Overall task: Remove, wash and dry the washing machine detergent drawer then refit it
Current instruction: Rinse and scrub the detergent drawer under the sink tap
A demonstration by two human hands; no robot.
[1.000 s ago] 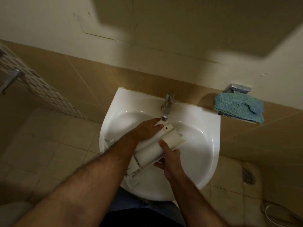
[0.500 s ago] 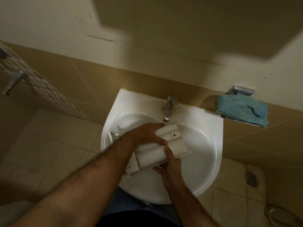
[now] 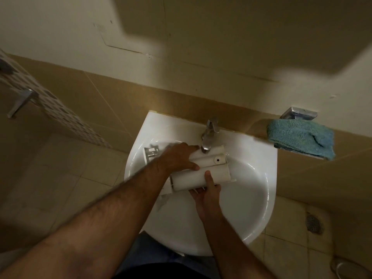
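The white detergent drawer (image 3: 203, 171) lay across the bowl of the white sink (image 3: 251, 198), held above the basin by both hands, its long body running from lower left to upper right with the far end just under the spout of the chrome tap (image 3: 209, 135). The left hand (image 3: 177, 158) lay over the top of the drawer from the left, fingers stretched toward the tap and the thumb pressed down on the upper face, so its grip was on the drawer from above. The right hand (image 3: 207, 195) came up from below, thumb lying upward over the near rounded side and the fingers tucked beneath, the grip closed round the drawer's near edge. A small round hole showed on the drawer's upper face near its right end. Whether water ran from the tap could not be told in the dim light. At the left side of the bowl, beyond the left wrist, sat a separate white plastic insert (image 3: 152, 153), apart from the drawer. A folded blue cloth (image 3: 300, 137) hung on a metal wall holder (image 3: 300, 113) to the right of the sink, well apart from the hands. A floor drain (image 3: 313, 223) showed in the tiles at lower right
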